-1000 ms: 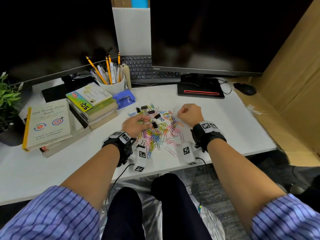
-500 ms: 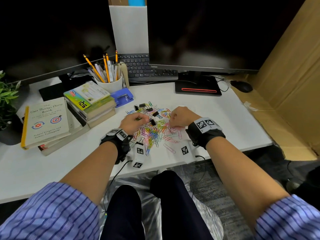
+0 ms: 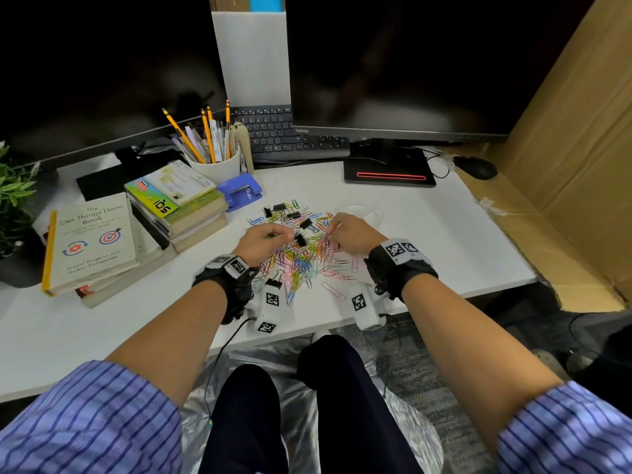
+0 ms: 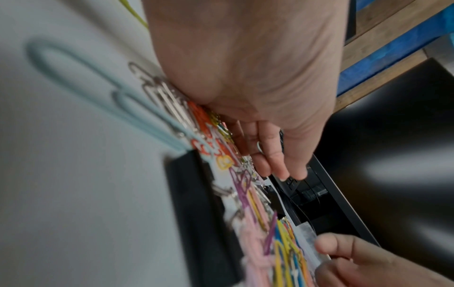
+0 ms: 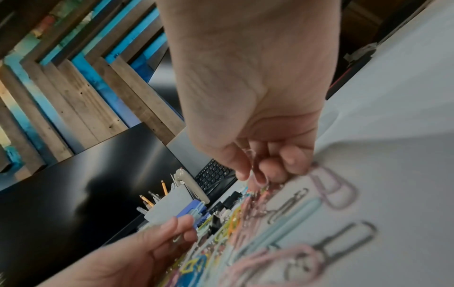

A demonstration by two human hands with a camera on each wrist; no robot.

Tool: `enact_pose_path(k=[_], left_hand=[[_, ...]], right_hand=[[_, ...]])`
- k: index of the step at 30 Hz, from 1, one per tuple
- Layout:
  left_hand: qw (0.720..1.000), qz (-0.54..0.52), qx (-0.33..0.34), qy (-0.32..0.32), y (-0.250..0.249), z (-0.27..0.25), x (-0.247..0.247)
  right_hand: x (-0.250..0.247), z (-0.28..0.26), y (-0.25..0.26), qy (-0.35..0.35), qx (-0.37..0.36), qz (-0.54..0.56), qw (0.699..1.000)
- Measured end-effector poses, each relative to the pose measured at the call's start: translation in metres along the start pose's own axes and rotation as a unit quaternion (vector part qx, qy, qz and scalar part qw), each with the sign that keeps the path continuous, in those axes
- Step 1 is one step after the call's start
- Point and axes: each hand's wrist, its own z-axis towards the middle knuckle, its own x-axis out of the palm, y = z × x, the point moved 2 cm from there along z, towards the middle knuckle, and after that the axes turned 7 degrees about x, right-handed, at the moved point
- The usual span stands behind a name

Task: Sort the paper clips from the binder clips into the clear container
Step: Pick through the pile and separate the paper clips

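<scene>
Office desk setup: white desk (image 3: pixel 444 234) with two dark monitors (image 3: pixel 393 63), a black keyboard (image 3: pixel 290 138) and a mouse (image 3: pixel 477 167) behind. Stacked books (image 3: pixel 92 241), a white cup of pencils (image 3: pixel 215 165), a blue hole punch (image 3: pixel 239 191) and a potted plant (image 3: pixel 13 193) sit left. Cardboard sheets (image 3: pixel 581 148) stand at right.

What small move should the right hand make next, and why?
Probably lift the right hand and carry its catch to the clear plastic container just behind it: in the right wrist view its fingers pinch a pink paper clip above the mixed pile of coloured paper clips and black binder clips.
</scene>
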Motion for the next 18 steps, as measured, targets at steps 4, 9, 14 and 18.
enact_pose_path(k=[4, 9, 14, 18], left_hand=[[0.998, 0.041, 0.024, 0.034, -0.005, 0.002, 0.002], [0.937, 0.318, 0.125, 0.077, -0.028, 0.005, 0.012], [0.909, 0.376, 0.078, 0.159, -0.036, 0.001, 0.025], [0.901, 0.395, 0.078, 0.162, -0.040, -0.001, 0.029]], right_hand=[[0.002, -0.007, -0.004, -0.004, -0.022, 0.001, 1.000], [0.008, -0.006, -0.008, -0.017, -0.043, -0.017, 0.999], [0.009, -0.008, -0.009, -0.020, -0.070, -0.021, 0.997], [0.007, -0.009, -0.010, -0.011, -0.080, -0.005, 0.997]])
